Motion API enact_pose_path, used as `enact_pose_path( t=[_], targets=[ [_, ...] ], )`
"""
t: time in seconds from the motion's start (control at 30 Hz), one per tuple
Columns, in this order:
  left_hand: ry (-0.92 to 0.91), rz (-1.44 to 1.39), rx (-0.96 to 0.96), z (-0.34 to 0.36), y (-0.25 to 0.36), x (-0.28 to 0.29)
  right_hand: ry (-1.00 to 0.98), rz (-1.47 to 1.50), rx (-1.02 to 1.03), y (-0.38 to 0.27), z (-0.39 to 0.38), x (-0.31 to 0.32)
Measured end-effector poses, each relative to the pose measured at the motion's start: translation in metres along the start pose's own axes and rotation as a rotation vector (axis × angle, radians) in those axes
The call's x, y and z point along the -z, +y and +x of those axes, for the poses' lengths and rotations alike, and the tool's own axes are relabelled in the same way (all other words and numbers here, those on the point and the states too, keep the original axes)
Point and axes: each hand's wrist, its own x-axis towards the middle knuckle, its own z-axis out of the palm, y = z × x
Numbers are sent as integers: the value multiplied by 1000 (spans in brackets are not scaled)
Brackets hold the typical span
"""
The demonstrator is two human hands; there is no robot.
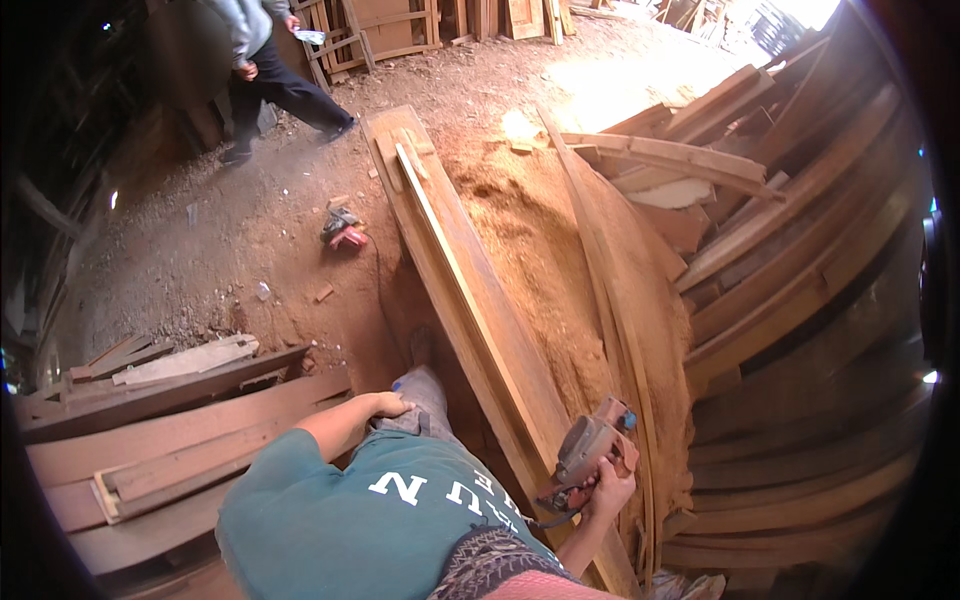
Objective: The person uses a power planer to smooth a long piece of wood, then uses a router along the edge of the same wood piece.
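Observation:
My right hand (612, 488) grips the handle of a dusty electric planer (582, 450) with reddish parts. The planer is at the right edge of a long, wide wooden board (480, 290); whether it touches the wood I cannot tell. A narrow, pale strip of wood (440, 232) lies lengthwise on that board. Down at my thigh, my left hand (390, 404) is closed at the cloth of my grey trousers (425, 400), its fingertips partly hidden. A dark cord (556, 520) leaves the planer near my right wrist.
Sawdust (520, 260) is heaped right of the board, beside stacked planks (780, 250). More boards (180, 425) lie at left. A red and black power tool (346, 232) sits on the ground, its cord trailing toward me. A person (262, 75) is at the far left.

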Motion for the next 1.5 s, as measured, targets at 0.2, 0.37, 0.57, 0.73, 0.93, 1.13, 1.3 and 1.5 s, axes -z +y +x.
enact_pose_path(
  t=[0.2, 0.37, 0.57, 0.73, 0.93, 1.13, 1.3, 1.5],
  targets=[
    [-110, -37, -134, -59, 79, -54, 219, 156, 3, 38, -40, 147],
    [-261, 160, -238, -85, 190, -76, 322, 263, 23, 46, -50, 225],
    [-422, 806, -395, -38, 337, -98, 529, 419, 102, 65, -13, 266],
    [-426, 1108, -709, 92, 418, -73, 730, 424, 126, 58, 24, 286],
    [-499, 1161, -452, 95, 616, -78, 997, 609, 152, 113, 84, 297],
    [-591, 1171, -569, 165, 698, -170, 1264, 644, 66, 203, 107, 318],
    [-493, 902, -711, 194, 739, -243, 1381, 679, 51, 237, 112, 345],
    [-585, 760, -641, 172, 768, -327, 1480, 628, 25, 224, 81, 437]
  ],
)
